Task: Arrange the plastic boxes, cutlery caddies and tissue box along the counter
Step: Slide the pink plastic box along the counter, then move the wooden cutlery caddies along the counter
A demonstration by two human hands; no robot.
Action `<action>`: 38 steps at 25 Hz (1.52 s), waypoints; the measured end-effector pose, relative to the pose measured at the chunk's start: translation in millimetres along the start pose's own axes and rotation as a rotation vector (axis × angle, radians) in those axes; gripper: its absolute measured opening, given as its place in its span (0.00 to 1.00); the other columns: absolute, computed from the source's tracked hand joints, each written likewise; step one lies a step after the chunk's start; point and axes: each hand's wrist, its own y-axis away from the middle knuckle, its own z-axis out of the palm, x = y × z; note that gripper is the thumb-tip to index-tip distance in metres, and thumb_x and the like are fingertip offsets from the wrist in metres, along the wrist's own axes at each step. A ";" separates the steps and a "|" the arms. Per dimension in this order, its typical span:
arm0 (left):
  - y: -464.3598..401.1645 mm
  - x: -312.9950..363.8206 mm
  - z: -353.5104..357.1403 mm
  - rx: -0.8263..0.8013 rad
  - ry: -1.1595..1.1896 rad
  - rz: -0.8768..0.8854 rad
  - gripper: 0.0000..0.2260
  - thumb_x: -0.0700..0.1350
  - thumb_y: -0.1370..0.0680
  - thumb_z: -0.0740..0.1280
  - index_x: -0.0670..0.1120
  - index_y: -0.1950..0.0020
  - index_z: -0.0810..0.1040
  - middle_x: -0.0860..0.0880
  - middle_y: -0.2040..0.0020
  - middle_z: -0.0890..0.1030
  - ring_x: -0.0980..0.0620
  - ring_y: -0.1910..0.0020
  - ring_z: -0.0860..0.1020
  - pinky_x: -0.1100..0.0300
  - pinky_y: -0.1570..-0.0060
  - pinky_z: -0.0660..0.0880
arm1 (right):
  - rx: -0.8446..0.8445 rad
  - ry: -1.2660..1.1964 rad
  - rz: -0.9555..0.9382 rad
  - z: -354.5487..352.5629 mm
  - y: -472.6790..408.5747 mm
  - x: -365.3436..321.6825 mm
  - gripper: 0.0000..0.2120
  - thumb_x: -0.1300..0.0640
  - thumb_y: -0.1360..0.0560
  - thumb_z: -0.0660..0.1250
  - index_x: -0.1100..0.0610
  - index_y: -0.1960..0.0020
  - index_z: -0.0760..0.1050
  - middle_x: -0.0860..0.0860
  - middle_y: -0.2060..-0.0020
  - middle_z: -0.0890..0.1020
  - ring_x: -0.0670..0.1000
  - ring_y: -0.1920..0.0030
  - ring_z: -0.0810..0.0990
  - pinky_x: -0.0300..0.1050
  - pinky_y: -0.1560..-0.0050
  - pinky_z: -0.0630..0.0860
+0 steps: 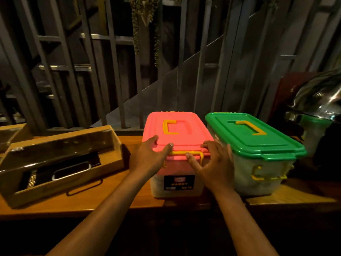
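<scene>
A plastic box with a pink lid (pixel 181 126) and yellow handle stands in the middle of the wooden counter (pixel 129 198). Both hands rest on its near end. My left hand (pixel 149 156) lies on the lid's front left corner, thumb on top. My right hand (pixel 214 163) covers the front right corner, fingers by the yellow front latch. Close on the right stands a second plastic box with a green lid (pixel 258 139). On the left lies a wooden cutlery caddy (pixel 60 163) with a clear hinged lid, holding dark cutlery. No tissue box is in view.
The corner of another wooden caddy (pixel 11 133) shows at the far left. A shiny metal dome (pixel 319 100) sits at the right on a green-rimmed container, with a dark red object behind it. A metal railing (pixel 118 71) runs behind the counter.
</scene>
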 end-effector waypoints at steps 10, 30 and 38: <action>0.3 21.8 34.5 0.053 0.024 -0.065 0.31 0.68 0.29 0.64 0.56 0.30 0.70 0.48 0.32 0.75 0.43 0.37 0.74 0.51 0.46 0.74 | -0.018 0.125 -0.043 -12.4 -10.2 35.4 0.25 0.30 0.29 0.59 0.49 0.46 0.73 0.48 0.48 0.80 0.54 0.38 0.76 0.65 0.26 0.48; 41.8 -221.5 -197.0 0.311 -0.475 -0.038 0.12 0.50 0.23 0.66 0.56 0.40 0.78 0.54 0.45 0.81 0.52 0.46 0.77 0.59 0.58 0.72 | -0.328 -0.397 -0.301 139.6 45.4 -251.4 0.11 0.48 0.27 0.66 0.46 0.45 0.78 0.44 0.48 0.81 0.47 0.44 0.77 0.48 0.41 0.74; -10.2 -349.8 -262.6 0.175 -0.558 -0.112 0.21 0.48 0.21 0.62 0.58 0.28 0.66 0.52 0.32 0.74 0.51 0.34 0.71 0.57 0.46 0.74 | -0.648 -0.275 -0.409 262.5 58.6 -392.3 0.26 0.43 0.24 0.62 0.45 0.27 0.64 0.49 0.28 0.69 0.51 0.26 0.63 0.57 0.25 0.57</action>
